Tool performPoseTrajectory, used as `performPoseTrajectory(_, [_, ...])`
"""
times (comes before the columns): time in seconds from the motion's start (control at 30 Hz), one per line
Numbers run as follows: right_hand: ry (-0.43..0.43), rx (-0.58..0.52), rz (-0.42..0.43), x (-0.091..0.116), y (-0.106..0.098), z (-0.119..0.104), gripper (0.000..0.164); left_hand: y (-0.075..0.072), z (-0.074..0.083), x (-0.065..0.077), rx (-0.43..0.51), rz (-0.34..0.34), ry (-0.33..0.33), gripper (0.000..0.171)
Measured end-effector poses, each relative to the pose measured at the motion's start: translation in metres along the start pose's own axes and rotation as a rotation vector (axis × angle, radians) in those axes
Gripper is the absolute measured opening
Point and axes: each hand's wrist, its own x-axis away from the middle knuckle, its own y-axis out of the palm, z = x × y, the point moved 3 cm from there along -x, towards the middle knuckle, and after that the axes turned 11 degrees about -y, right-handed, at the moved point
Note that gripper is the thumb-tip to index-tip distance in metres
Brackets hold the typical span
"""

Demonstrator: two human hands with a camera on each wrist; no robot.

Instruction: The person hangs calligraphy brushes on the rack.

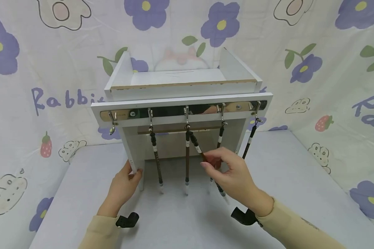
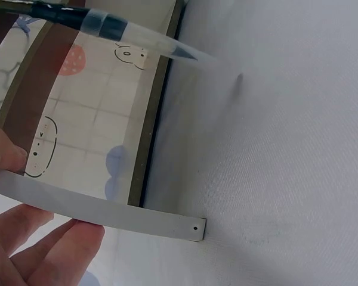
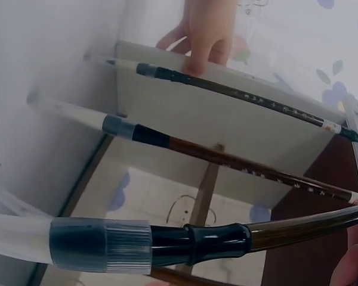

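My right hand pinches the handle of a calligraphy brush between thumb and fingers. This brush slants, its top end close to the middle hook; whether its loop is on that hook I cannot tell. In the right wrist view the dark ferrule and clear cap of the brush show large. My left hand grips the left side panel of a white wooden rack, thumb inside and fingers outside. More capped brushes hang from the hooks, including a left one and a middle one.
A shiny metal hook strip runs along the rack's front, with its leftmost hook beside the left edge. Another brush hangs at the far right. The rack stands on a white tabletop before a flower-printed cloth.
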Motion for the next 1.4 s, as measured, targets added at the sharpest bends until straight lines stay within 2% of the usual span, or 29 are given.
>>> performPoseTrajectory(0.33, [0.056, -0.028, -0.06, -0.004, 0.02, -0.005, 0.018, 0.0, -0.001, -0.001, -0.002, 0.003, -0.004, 0.064])
performPoseTrajectory(0.73, [0.114, -0.121, -0.145, -0.005, 0.061, -0.01, 0.015, 0.0, -0.002, -0.001, -0.003, 0.003, -0.014, 0.062])
performPoseTrajectory(0.93, [0.097, -0.138, -0.144, -0.009, 0.074, -0.012, 0.013, 0.0, -0.002, -0.002, 0.0, 0.006, -0.011, 0.062])
performPoseTrajectory(1.17, [0.132, -0.166, -0.16, -0.015, 0.086, -0.013, 0.013, -0.002, 0.0, -0.002, -0.002, 0.021, -0.008, 0.059])
performPoseTrajectory(1.4, [0.124, -0.18, -0.155, -0.02, 0.095, -0.016, 0.013, -0.002, 0.001, 0.0, -0.002, 0.035, -0.02, 0.057])
